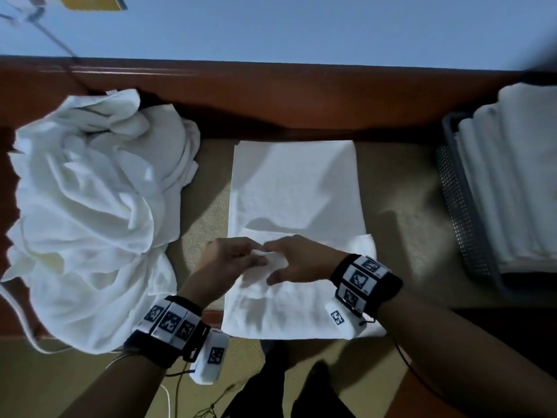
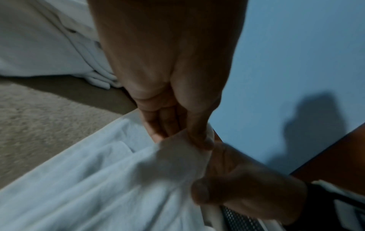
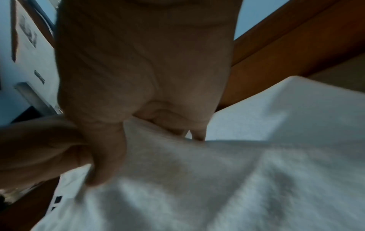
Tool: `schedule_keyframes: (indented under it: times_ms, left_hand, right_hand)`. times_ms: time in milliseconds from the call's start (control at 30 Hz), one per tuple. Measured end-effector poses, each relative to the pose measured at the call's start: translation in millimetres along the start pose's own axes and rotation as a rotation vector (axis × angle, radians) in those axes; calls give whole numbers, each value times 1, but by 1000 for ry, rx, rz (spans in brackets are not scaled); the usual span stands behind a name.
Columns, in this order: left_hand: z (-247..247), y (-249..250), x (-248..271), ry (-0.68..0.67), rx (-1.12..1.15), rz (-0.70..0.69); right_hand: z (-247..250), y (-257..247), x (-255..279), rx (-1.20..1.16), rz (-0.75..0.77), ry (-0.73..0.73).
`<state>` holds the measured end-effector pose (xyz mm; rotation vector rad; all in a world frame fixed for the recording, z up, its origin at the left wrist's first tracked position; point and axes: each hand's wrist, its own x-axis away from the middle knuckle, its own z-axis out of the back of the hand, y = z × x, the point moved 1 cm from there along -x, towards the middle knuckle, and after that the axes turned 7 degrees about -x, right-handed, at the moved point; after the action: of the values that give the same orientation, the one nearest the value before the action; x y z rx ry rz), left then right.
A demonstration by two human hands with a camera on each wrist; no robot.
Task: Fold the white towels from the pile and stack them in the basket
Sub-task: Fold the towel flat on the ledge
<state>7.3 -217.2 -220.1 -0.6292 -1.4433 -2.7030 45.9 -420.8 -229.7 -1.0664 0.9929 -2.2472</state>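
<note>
While pinching the white towel (image 1: 297,188) with left hand (image 1: 230,260) and right hand (image 1: 298,260), pull taut, fold evenly, line edges up.

Left of the towel (image 1: 297,188) I have only a narrow strip of bare mat (image 1: 208,206) before the pile (image 1: 87,206) bulks up. Right of the towel the mat lies open up to the basket (image 1: 461,206), whose stack (image 1: 512,176) rises above its rim. Beyond the towel a wooden rail (image 1: 286,95) blocks my reach.
</note>
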Motion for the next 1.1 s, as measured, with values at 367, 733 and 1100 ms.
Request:
schedule_keyframes:
  times_ms: [367, 733, 1100]
  left_hand:
    - [9, -62, -30, 147, -110, 131]
    - [-16, -53, -75, 131, -84, 162]
    - [-30, -49, -100, -10, -228, 102]
  right_hand:
    - [63, 122, 107, 80, -414, 11]
    - [43, 166, 104, 48, -415, 485]
    - [25, 175, 124, -275, -591, 577]
